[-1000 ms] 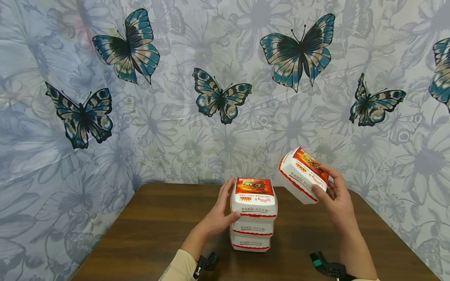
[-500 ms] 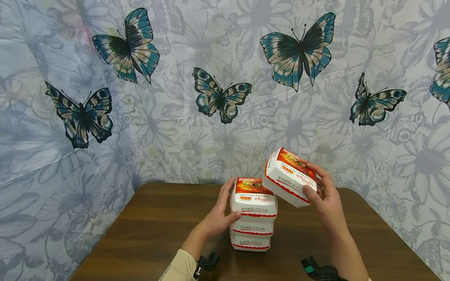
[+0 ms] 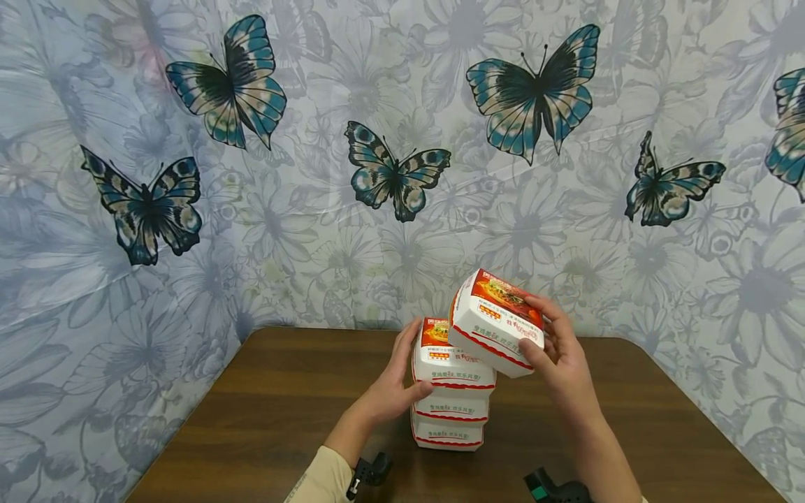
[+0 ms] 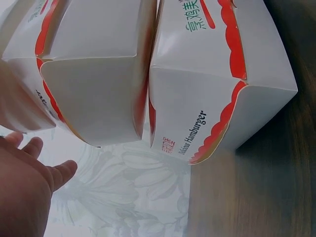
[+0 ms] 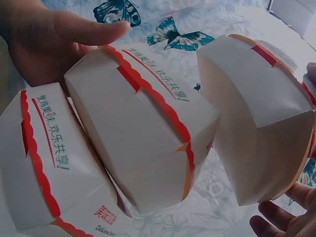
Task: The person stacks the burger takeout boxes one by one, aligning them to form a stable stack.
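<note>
Three white paper hamburger boxes with red scalloped edges stand stacked on the table; the top box (image 3: 449, 374) carries a burger picture. My left hand (image 3: 391, 392) rests against its left side, fingers extended upward and thumb at the front. My right hand (image 3: 562, 358) grips another hamburger box (image 3: 493, 325) by its right end, thumb in front and fingers behind. That box is tilted and overlaps the stack's right part in the head view. In the right wrist view, a gap shows between the held box (image 5: 256, 113) and the upper stacked box (image 5: 138, 113); whether they touch anywhere cannot be told.
The stack stands on a dark brown wooden table (image 3: 283, 405). Behind the table's far edge hangs a pale floral cloth (image 3: 302, 265) printed with blue butterflies. A black wrist device (image 3: 372, 469) is strapped on each forearm.
My right hand has moved left with its hamburger box, from beside the stack to over its right part, and the box has become less tilted. The left hand and the stack have stayed put.
</note>
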Motion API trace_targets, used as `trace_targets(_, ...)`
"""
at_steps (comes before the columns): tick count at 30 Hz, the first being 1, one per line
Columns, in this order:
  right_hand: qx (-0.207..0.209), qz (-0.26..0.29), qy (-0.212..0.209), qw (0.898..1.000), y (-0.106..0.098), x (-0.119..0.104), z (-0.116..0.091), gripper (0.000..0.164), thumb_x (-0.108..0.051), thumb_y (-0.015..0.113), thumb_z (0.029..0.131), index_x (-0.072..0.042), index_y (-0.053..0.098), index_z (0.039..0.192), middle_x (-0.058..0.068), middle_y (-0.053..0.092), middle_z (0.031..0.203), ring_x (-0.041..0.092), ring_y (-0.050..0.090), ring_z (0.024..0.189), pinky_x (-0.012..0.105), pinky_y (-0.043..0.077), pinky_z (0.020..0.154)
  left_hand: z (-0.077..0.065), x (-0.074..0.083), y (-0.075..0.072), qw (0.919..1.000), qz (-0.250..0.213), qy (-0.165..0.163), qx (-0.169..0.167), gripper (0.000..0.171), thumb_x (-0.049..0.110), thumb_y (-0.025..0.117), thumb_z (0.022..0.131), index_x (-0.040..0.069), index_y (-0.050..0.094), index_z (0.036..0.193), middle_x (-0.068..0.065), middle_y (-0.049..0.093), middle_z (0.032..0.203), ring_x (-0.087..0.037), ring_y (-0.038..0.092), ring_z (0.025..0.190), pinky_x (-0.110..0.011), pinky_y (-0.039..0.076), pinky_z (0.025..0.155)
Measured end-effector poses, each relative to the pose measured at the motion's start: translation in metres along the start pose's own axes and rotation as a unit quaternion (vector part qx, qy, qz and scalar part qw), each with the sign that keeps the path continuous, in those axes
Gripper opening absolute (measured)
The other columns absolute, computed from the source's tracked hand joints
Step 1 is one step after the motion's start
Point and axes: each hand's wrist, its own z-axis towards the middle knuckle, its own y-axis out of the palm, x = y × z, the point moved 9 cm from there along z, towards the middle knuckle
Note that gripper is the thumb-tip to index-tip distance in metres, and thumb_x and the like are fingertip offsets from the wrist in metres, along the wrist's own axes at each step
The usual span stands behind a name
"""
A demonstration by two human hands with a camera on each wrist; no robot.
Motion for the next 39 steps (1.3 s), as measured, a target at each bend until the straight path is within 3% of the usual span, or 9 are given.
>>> trace_targets(6,-0.010,-0.023,0.012,1.000,0.005,0.009,0.001,0.056,-0.004,0.052,0.099,-0.016,0.037,0.152,0.001,0.036,0.146,0.019,0.059,0.107,0.024,0.054,0.079,0.000,-0.001,0.001,1.0000,0.006,0.000,0.000,0.104,0.069,0.058,0.088,0.026,-0.001,0.162,0.002,-0.003,0.167,-0.028,-0.002,0.155,-0.069,0.019,0.116)
trace_targets(14,-0.018,-0.062,-0.009,0.998,0.013,0.008,0.002,0.057,-0.006,0.050,0.102,-0.019,0.035,0.155,-0.002,0.034,0.157,0.016,0.050,0.118,0.021,0.051,0.083,0.000,-0.001,0.004,1.0000,0.003,0.000,-0.003,0.101,0.068,0.059,0.089,0.032,-0.002,0.161,0.006,-0.004,0.167,-0.023,-0.003,0.154,-0.066,0.020,0.116)
trace_targets(21,-0.032,-0.120,0.004,0.992,0.020,0.013,-0.001,0.076,-0.007,0.057,0.099,-0.034,0.019,0.160,-0.001,0.031,0.154,0.011,0.047,0.119,0.021,0.047,0.088,0.001,-0.003,0.005,1.0000,0.001,-0.007,-0.005,0.100,0.064,0.060,0.090,0.035,-0.004,0.160,0.008,-0.005,0.166,-0.020,-0.001,0.153,-0.064,0.022,0.117)
trace_targets(25,-0.038,-0.147,0.009,0.988,0.023,0.016,-0.002,0.088,-0.012,0.063,0.096,-0.041,0.010,0.159,0.001,0.027,0.157,0.014,0.041,0.123,0.038,0.045,0.096,0.001,-0.003,0.005,0.9999,0.006,-0.007,-0.005,0.102,0.066,0.059,0.089,0.031,-0.005,0.161,0.007,-0.005,0.167,-0.022,-0.003,0.154,-0.065,0.022,0.117)
trace_targets(30,-0.047,-0.132,0.007,0.990,0.028,0.018,-0.003,0.095,-0.011,0.067,0.094,-0.039,0.006,0.160,0.000,0.019,0.163,0.013,0.031,0.133,0.057,0.034,0.103,0.000,-0.003,0.007,0.9999,0.005,-0.012,-0.008,0.099,0.066,0.059,0.089,0.039,-0.006,0.159,0.008,-0.005,0.166,-0.023,0.000,0.154,-0.064,0.024,0.116)
trace_targets(33,-0.055,-0.124,0.004,0.991,0.032,0.019,-0.003,0.096,-0.011,0.068,0.093,-0.038,0.006,0.160,-0.001,0.022,0.160,0.013,0.032,0.133,0.054,0.033,0.104,0.001,-0.003,0.008,0.9999,0.002,-0.011,-0.008,0.098,0.064,0.060,0.090,0.041,-0.006,0.158,0.009,-0.004,0.166,-0.022,0.002,0.154,-0.063,0.025,0.116)
trace_targets(39,-0.065,-0.141,-0.014,0.988,0.036,0.020,-0.002,0.094,-0.011,0.068,0.093,-0.038,0.007,0.160,-0.001,0.033,0.151,0.013,0.041,0.122,0.038,0.044,0.095,0.002,-0.002,0.008,1.0000,-0.001,-0.003,-0.009,0.098,0.063,0.060,0.090,0.039,-0.006,0.159,0.010,-0.003,0.165,-0.021,0.008,0.152,-0.061,0.030,0.114)
